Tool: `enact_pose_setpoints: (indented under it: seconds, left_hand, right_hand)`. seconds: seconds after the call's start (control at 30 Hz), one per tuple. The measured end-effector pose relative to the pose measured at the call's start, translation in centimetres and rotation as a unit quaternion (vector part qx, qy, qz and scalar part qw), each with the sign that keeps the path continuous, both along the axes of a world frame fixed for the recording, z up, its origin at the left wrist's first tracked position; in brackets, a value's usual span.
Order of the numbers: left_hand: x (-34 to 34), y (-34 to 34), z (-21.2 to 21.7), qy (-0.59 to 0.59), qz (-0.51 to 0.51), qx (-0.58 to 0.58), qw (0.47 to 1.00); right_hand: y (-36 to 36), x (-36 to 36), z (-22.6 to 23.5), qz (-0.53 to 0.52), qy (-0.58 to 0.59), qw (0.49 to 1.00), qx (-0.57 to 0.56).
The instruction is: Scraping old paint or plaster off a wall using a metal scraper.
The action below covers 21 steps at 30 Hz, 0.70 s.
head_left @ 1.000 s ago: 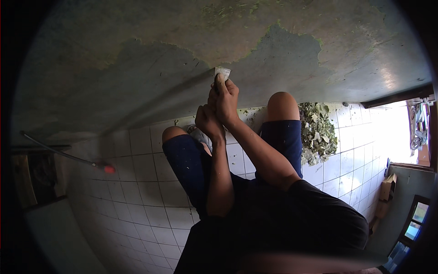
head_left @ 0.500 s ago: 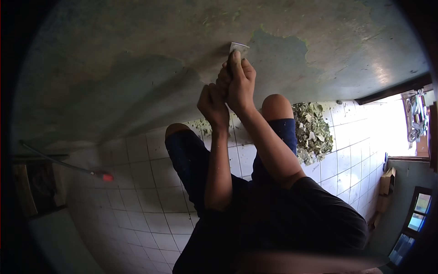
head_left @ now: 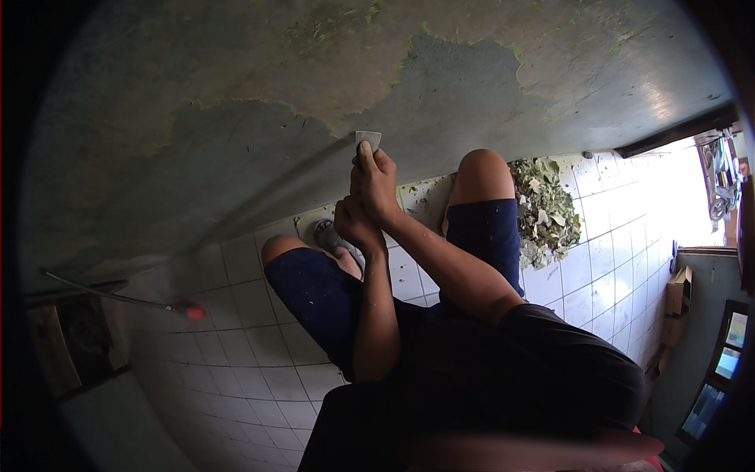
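A scraper (head_left: pixel 367 138) with a flat, pale metal blade is held up close to the wall (head_left: pixel 440 102). My right hand (head_left: pixel 378 185) grips it just behind the blade, thumb pressed along the top. Below, my left hand (head_left: pixel 359 223) is closed round the lower end, touching the right hand; the handle itself is hidden by the fingers. Around the blade the wall is bare blue-grey, with a ragged edge above where a browner coat with green flecks remains. Whether the blade touches the wall I cannot tell.
A heap of peeled paint flakes (head_left: pixel 548 212) lies on the white tiled floor (head_left: pixel 602 256) beside my right knee. To the left, a thin dark rod with a red end (head_left: pixel 195 312) slants out. Cardboard boxes (head_left: pixel 678 293) stand at the right, near a bright doorway.
Both hands, with the scraper, have come down and to the left along the wall, away from the ragged paint edge. My legs sit farther apart, and my left foot now shows.
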State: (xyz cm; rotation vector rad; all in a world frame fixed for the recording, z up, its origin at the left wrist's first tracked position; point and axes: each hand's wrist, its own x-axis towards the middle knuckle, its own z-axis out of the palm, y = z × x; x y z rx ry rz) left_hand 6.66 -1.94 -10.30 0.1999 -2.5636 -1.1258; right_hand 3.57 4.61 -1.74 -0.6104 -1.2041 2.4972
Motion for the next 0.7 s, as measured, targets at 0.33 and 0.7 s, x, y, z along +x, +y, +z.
enact_pose_setpoints:
  seconds: [0.33,0.7]
  left_hand:
    - [-0.8,-3.9,2.8,0.007,0.035,0.185,0.982]
    - [-2.5,-3.7,-1.3,0.09,-0.025,-0.029,0.995]
  right_hand:
    - [-3.6,-1.3,-0.9,0.018,-0.001,0.99,-0.139]
    - [-3.0,-1.9,-1.3,0.0,0.023,0.993,-0.112]
